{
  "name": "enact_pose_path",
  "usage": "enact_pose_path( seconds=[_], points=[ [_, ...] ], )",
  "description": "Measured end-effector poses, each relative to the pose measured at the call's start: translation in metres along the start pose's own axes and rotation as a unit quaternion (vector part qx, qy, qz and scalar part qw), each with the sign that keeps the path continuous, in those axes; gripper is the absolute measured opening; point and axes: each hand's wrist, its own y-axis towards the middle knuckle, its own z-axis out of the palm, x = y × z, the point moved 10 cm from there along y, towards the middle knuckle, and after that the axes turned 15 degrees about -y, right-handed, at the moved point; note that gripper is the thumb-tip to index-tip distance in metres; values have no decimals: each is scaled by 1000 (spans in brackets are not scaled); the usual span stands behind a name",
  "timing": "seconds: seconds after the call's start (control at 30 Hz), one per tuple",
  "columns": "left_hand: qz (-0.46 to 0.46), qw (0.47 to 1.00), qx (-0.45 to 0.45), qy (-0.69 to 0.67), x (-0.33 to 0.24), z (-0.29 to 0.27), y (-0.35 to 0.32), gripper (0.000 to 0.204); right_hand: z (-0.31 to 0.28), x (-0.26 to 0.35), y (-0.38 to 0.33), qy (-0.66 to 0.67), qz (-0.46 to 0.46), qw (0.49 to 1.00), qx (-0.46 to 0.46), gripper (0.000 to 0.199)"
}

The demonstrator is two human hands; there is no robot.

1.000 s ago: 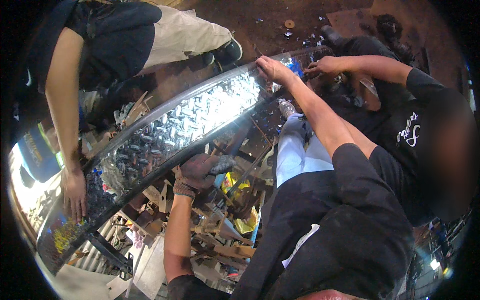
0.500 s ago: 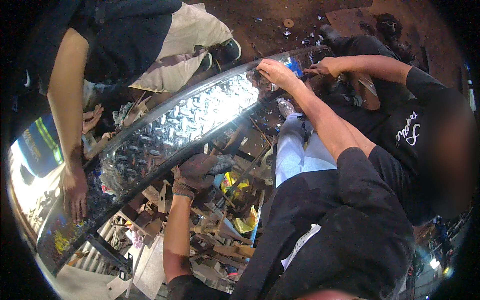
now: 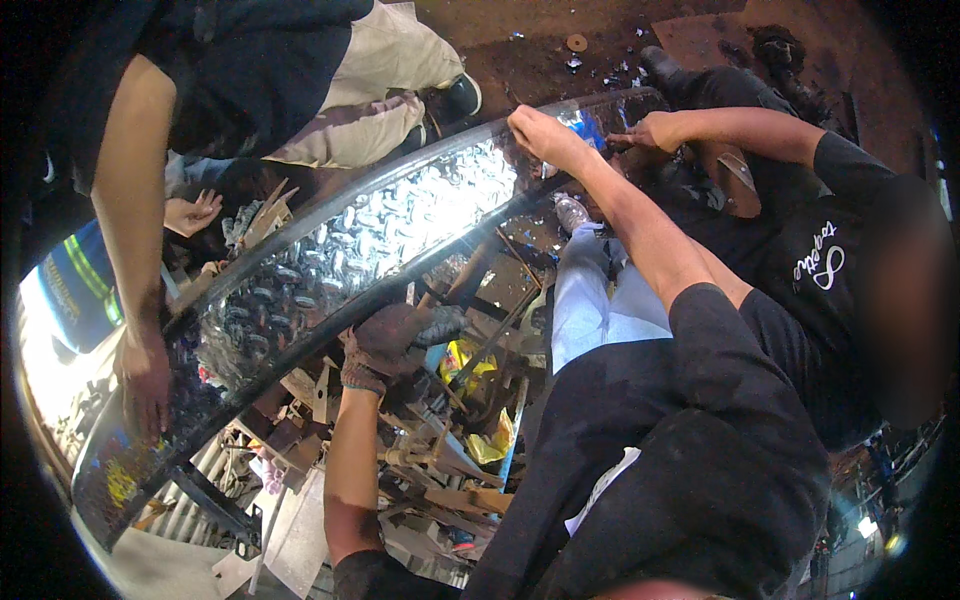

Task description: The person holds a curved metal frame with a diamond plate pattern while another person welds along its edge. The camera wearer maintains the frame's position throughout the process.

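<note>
A long, curved tread-plate metal panel (image 3: pixel 330 255) with a black tube frame (image 3: pixel 330 335) slants across the view from lower left to upper right. Bright glare covers its middle. My bare right hand (image 3: pixel 545 135) reaches over the panel, its fingers curled onto the far rim near the right end. Below the near tube is my left hand (image 3: pixel 390 340) in a dark, dirty work glove. One grey digit points right; the other fingers are hidden, so its grip does not show. A co-worker's hand (image 3: pixel 147 390) rests on the panel's left end, beside worn yellow paint.
Another person's hand (image 3: pixel 643 133) is by the panel's right end, next to a blue patch (image 3: pixel 587 128). An open hand (image 3: pixel 193 213) shows behind the left part. Scrap wood and metal pieces (image 3: pixel 440 450), with yellow wrappers (image 3: pixel 490 440), lie beneath. A black bracket (image 3: pixel 220 510) sticks out lower left.
My right hand has shifted slightly up and left along the rim. The open hand behind the panel has risen and spread its fingers. My left hand stays nearly in place.
</note>
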Motion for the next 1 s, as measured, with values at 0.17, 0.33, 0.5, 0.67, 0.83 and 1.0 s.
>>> enact_pose_path(
  seconds=[0.17, 0.33, 0.5, 0.67, 0.83, 1.0],
  points=[
    [6, 1000, -13, -24, -1, -3, 1, 57, -5, -12, -3, 56, 42, 997, -13, 13],
    [-4, 1000, -3, -16, -1, -3, 1, 58, -10, -4, -12, 58, 29, 997, -32, 12],
    [-7, 1000, -4, -12, -2, -3, 0, 59, -9, 3, -10, 36, 15, 999, -18, 11],
    [12, 999, -24, -29, -4, -5, 0, 56, -2, 4, -3, -4, 0, 1000, 2, 10],
    [3, 999, -15, -41, -1, -4, 1, 53, 3, -12, -2, 27, 88, 996, -17, 12],
    [3, 999, -24, -28, -4, -5, 3, 49, -9, -1, -6, 68, 50, 995, -53, 13]
  ],
)
